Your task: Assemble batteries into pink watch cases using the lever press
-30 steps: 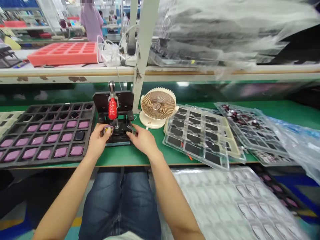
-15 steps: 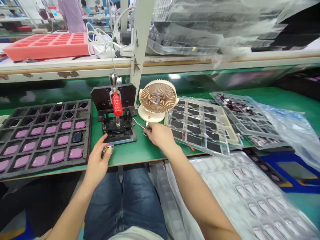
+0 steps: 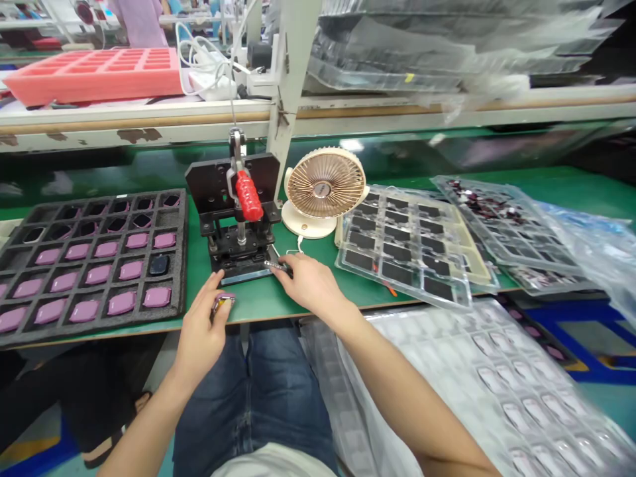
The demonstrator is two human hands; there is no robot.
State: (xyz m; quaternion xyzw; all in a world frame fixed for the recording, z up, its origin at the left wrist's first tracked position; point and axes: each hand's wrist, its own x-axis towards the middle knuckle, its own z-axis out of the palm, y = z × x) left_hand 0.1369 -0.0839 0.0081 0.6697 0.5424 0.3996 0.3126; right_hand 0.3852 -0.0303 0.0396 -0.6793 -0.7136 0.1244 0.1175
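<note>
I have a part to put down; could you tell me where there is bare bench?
Bare bench shows between the left hand and right hand at the front edge, narrowly between foam tray and clamp fixture, and behind the rightmost clear trays. It is crowded from the fan to those trays.

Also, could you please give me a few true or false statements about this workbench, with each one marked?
1. The left hand holds a small purple-edged piece. True.
2. The fan stands on the upper shelf. False: it stands on the green tabletop, beside the clamp fixture.
3. The right hand holds a slim metal tool. True.
4. The clamp handle is blue. False: it is red.
5. The dark tray with purple pieces in it lies to the right of the fan. False: it lies left of the clamp fixture.
6. The pink compartment tray is higher up than the fan's base. True.
</note>
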